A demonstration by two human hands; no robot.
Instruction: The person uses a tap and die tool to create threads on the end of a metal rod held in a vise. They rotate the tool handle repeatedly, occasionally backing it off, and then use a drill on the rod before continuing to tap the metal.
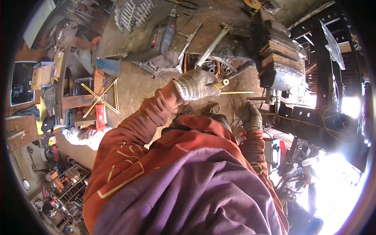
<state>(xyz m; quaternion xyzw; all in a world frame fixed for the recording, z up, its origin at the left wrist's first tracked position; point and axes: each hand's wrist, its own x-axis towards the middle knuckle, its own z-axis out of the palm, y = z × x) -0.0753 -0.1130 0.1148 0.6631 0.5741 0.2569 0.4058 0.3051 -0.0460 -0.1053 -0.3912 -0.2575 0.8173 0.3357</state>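
My left hand (197, 85), in a grey knitted glove, is closed around a short brass-coloured cylindrical piece (224, 83) with a hole in its end. A thin yellow rod (238, 93) reaches out to the right from beside that glove; its left end is hidden. My right hand (250, 118), also gloved, is lower and to the right. It is just below the dark bar handle (256, 98) of a large bench vise (282, 64). Its fingers are dark and poorly seen, so whether they hold anything does not show.
On the bench (188, 43) lie a dark power drill (162, 37), a T-shaped metal tool (213, 45) and rows of metal pieces (133, 15). Round metal parts (213, 67) sit below its edge. Crossed yellow rods (101, 98) and a red crate (101, 115) stand at left.
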